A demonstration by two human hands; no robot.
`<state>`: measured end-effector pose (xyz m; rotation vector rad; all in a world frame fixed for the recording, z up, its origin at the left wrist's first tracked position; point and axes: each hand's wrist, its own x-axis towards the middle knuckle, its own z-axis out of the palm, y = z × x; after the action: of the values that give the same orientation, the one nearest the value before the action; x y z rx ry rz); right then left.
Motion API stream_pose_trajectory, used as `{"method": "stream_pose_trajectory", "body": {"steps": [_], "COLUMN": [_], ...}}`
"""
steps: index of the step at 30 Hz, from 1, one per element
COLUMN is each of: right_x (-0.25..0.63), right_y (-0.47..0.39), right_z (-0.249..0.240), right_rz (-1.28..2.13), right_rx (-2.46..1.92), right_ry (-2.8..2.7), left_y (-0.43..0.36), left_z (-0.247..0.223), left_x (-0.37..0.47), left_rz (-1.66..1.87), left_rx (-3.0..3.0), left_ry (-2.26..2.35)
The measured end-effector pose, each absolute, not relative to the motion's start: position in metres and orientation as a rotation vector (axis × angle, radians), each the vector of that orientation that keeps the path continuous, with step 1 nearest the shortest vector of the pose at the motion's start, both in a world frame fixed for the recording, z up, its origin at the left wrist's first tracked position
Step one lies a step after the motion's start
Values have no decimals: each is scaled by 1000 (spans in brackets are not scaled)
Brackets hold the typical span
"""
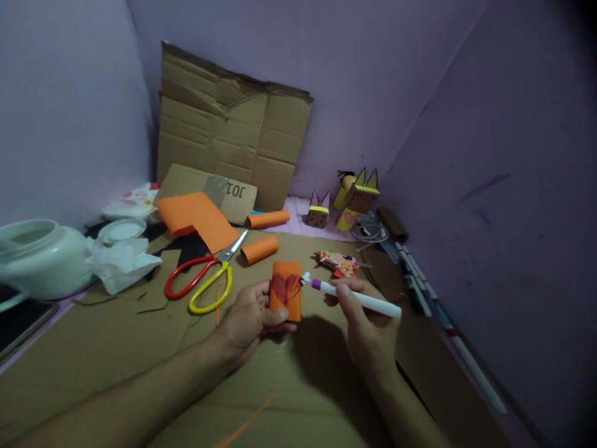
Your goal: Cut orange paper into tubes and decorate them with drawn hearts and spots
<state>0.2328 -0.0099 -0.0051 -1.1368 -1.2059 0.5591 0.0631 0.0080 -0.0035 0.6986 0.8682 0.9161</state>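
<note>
My left hand [254,317] pinches an orange paper piece [293,306] by its lower left side, thumb on the front. A dark reddish-purple heart [285,287] is drawn on its face. Between the fingers of my right hand [366,317] is a white marker [373,303] with a purple band, its tip at the right edge of the heart. Whether the tip touches the paper I cannot tell. Scissors [229,254] with one red and one yellow handle lie left of the paper, blades slightly apart. Two orange paper rolls [260,249] lie beyond it.
A folded orange sheet [198,218] and cardboard [233,124] stand behind. At left are a white teapot [44,261] and crumpled tissue [124,264]. Paper figures [318,214], a cable [370,230], a patterned scrap [339,262] and several markers [471,364] are at right.
</note>
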Motion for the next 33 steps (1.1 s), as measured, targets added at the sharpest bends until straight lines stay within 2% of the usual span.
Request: {"method": "stream_pose_trajectory", "body": {"steps": [33], "right_x": [234], "right_y": [-12], "right_z": [-5], "right_rz": [536], "right_rx": [-1196], "right_ry": [-1335], "left_y": [7], "left_z": [-3], "left_x": [67], "left_rz": [954], "left_rx": [762], "left_ry": [939]}}
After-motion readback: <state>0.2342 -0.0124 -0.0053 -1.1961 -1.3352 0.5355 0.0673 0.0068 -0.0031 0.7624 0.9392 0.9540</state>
